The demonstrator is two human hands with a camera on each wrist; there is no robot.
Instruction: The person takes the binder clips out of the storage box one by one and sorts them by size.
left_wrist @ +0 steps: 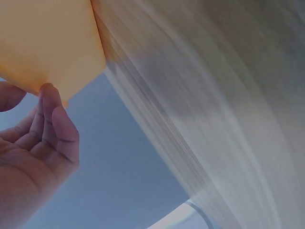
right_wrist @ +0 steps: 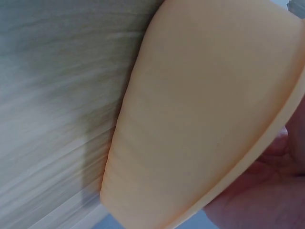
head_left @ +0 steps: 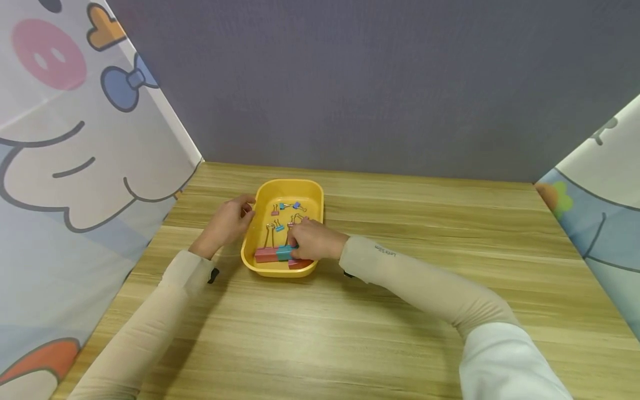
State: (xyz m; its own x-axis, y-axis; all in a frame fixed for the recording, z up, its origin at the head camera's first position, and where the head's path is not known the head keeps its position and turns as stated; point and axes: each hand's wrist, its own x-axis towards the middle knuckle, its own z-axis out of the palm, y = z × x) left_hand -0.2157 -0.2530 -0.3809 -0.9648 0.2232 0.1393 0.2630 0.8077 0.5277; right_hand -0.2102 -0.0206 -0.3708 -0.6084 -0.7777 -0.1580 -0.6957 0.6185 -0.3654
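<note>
A yellow tray [head_left: 282, 273] holds binder clips of two sizes. At its left side my left hand [head_left: 231, 221] holds the rim, fingertips on the outer wall and thumb at the edge; the left wrist view shows these fingers [left_wrist: 50, 102] close. My right hand [head_left: 316, 240] reaches over the right rim, its curled fingers gripping a large binder clip at the near end. There, a pink binder clip [head_left: 266, 255] and a blue binder clip [head_left: 284, 253] lie side by side. A red binder clip [head_left: 300, 264] shows just below the hand. The tray wall [right_wrist: 205, 95] hides most of that hand in the right wrist view.
Several small clips lie further back in the tray, among them a pink clip [head_left: 275, 213] and a blue clip [head_left: 279, 228]. The wooden table [head_left: 425, 222] ends at a grey panel [head_left: 370, 94] behind, with a cartoon-printed sheet [head_left: 90, 194] on the left.
</note>
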